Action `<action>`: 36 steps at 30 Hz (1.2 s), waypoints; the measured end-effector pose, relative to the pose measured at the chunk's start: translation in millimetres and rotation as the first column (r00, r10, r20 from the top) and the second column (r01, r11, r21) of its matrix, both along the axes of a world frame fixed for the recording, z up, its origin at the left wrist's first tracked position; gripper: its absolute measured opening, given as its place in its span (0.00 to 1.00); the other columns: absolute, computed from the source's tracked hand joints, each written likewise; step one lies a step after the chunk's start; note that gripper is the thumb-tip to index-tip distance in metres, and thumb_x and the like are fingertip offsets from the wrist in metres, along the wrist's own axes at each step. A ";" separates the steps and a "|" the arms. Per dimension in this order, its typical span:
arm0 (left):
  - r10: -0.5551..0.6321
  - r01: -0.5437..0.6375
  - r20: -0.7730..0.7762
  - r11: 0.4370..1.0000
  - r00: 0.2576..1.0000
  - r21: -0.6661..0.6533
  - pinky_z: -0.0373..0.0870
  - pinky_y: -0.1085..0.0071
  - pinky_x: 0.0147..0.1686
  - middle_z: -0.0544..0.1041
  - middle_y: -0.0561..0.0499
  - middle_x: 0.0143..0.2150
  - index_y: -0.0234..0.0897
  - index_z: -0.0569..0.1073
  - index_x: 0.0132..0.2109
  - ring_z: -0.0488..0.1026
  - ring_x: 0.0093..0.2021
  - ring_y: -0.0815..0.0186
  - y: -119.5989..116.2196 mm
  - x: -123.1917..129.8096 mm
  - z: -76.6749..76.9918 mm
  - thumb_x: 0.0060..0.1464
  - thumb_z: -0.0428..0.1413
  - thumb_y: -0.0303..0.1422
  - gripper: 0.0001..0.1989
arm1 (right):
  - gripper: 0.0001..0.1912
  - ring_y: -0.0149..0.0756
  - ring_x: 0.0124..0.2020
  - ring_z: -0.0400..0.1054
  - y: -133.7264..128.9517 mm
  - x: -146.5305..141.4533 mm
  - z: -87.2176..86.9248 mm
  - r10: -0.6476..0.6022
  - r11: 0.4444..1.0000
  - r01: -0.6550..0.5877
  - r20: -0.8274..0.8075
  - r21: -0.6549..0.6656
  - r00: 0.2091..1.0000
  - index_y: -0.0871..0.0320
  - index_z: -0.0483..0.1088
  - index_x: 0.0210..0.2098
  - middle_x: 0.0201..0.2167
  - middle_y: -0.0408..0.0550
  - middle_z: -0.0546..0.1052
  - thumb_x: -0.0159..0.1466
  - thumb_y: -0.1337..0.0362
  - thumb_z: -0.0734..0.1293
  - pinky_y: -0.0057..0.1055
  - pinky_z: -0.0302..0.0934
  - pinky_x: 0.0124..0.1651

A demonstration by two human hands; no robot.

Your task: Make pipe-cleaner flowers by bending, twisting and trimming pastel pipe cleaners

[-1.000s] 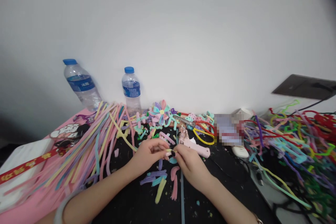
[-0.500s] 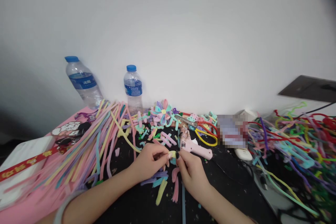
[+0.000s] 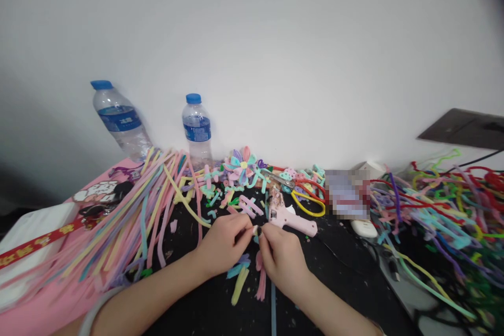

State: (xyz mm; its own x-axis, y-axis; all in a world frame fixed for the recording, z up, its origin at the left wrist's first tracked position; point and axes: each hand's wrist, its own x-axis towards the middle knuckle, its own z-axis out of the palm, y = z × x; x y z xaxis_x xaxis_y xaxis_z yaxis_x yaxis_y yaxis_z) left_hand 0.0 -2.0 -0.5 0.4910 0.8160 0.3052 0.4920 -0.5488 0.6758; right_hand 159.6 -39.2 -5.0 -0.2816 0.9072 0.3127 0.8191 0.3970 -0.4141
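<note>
My left hand [image 3: 227,241] and my right hand [image 3: 282,252] meet over the black work surface, fingertips pinched together. Between them is a short yellow pipe cleaner piece [image 3: 255,230], mostly covered by the fingers. Just below the hands lie loose cut pieces: a yellow one [image 3: 239,286], a pink one [image 3: 261,286] and some blue and purple ones [image 3: 238,266]. Beyond the right hand rests a pink glue gun [image 3: 292,220], its nozzle end stained brown. A multicoloured pipe cleaner flower [image 3: 243,165] lies farther back among small shaped pieces.
Long pastel pipe cleaners [image 3: 129,220] spread across the left side, and a tangle of bright ones [image 3: 444,220] covers the right. Two water bottles [image 3: 198,128] stand by the wall. Scissors [image 3: 309,203] with yellow and red handles lie behind the glue gun. A white box [image 3: 27,220] sits far left.
My hands have drawn closer together, and less of the yellow piece shows between the fingertips. The left hand now covers more of the purple pieces. The view has shifted slightly.
</note>
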 end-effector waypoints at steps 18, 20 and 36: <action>0.026 -0.017 -0.076 0.993 0.997 0.118 0.58 0.73 0.28 0.68 0.52 0.25 0.35 0.65 0.27 0.65 0.26 0.68 0.5 -3.4 -4.2 0.56 0.45 0.28 0.11 | 0.13 0.31 0.19 0.59 6.1 5.7 -0.7 -0.016 0.993 0.003 0.111 0.115 0.994 0.57 0.59 0.22 0.18 0.42 0.65 0.63 0.70 0.54 0.27 0.44 0.24; 0.026 -0.016 -0.092 0.994 0.995 0.108 0.58 0.73 0.28 0.68 0.52 0.24 0.35 0.65 0.27 0.65 0.26 0.68 1.3 -3.9 -2.9 0.56 0.45 0.28 0.11 | 0.13 0.31 0.19 0.59 5.7 5.0 -0.3 -0.031 0.993 0.019 0.110 0.113 0.993 0.57 0.59 0.22 0.18 0.42 0.65 0.63 0.70 0.54 0.28 0.44 0.24; 0.050 -0.054 0.046 0.996 0.998 0.070 0.56 0.73 0.27 0.63 0.55 0.21 0.35 0.66 0.25 0.61 0.24 0.69 8.7 -13.1 4.7 0.57 0.44 0.29 0.14 | 0.14 0.29 0.22 0.57 6.8 18.0 6.5 0.094 0.995 -0.095 -0.087 -0.001 0.992 0.56 0.52 0.20 0.19 0.39 0.59 0.62 0.71 0.55 0.26 0.47 0.25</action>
